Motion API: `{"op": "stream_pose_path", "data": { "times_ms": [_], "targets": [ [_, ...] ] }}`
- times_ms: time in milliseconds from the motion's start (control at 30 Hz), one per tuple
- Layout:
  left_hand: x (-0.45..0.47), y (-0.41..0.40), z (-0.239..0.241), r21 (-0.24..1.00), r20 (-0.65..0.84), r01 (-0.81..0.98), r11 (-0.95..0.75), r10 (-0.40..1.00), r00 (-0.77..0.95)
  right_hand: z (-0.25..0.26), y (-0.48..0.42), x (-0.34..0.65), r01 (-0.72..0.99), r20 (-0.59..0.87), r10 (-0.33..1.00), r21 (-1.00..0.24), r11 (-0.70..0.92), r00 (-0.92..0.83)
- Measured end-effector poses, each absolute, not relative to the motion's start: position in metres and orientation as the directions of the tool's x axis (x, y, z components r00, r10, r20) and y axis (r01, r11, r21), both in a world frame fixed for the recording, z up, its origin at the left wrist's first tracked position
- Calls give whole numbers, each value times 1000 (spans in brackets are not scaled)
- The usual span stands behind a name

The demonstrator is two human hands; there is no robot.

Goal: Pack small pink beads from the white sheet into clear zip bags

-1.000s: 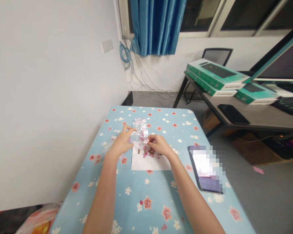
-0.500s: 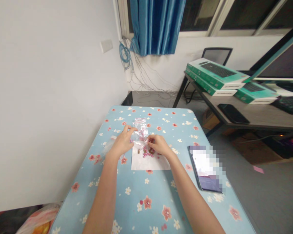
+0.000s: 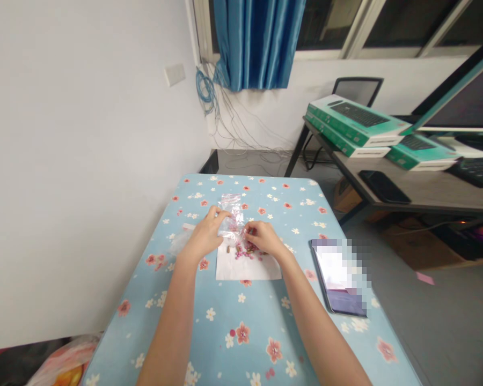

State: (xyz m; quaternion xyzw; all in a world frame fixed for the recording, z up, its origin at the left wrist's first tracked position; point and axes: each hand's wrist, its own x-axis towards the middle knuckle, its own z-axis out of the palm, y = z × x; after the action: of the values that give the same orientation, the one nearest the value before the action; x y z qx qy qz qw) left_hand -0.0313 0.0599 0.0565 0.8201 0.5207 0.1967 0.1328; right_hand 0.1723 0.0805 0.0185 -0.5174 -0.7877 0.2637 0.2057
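Observation:
A clear zip-top plastic bag (image 3: 232, 208) lies on the table with its zip strip pointing away from me; pink specks show through it. My left hand (image 3: 206, 234) is at its left side, fingers curled over the film and thumb lower down. At the bag's lower right corner, my right hand (image 3: 263, 237) has thumb and fingertips pinched together on the film. Below the bag is a white sheet of paper (image 3: 237, 271). Small pink pieces (image 3: 244, 254) are scattered on it, partly hidden under my right hand. A small brown capsule-like piece (image 3: 228, 249) sits to their left.
More crumpled clear plastic (image 3: 179, 242) lies left of my left hand. A phone or tablet (image 3: 338, 279) rests near the right edge of the flowered tablecloth (image 3: 241, 305). Beyond, a desk holds keyboard boxes (image 3: 354, 123) and a black phone (image 3: 384, 186).
My left hand has shifted slightly right, further over the bag. My right fingers have moved slightly, and more of the pink pieces show beneath them.

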Motion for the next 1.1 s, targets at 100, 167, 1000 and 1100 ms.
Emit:
{"op": "stream_pose_path", "data": {
  "times_ms": [100, 167, 1000, 1100],
  "targets": [
    [-30, 60, 58, 419, 190, 800, -429, 903, 385, 17, 81, 173, 698, 60, 921, -635, 332, -384],
    [-29, 59, 59, 418, 190, 801, -428, 904, 384, 16, 81, 174, 685, 70, 921, -647, 335, -384],
    [-45, 64, 65, 959, 21, 273, -80, 976, 215, 12, 87, 171, -49, 36, 931, -999, 19, -363],
    [-42, 63, 64, 927, -2, 365, -86, 972, 233, 2, 89, 173, 77, 17, 928, -996, 49, -371]
  ]
}}
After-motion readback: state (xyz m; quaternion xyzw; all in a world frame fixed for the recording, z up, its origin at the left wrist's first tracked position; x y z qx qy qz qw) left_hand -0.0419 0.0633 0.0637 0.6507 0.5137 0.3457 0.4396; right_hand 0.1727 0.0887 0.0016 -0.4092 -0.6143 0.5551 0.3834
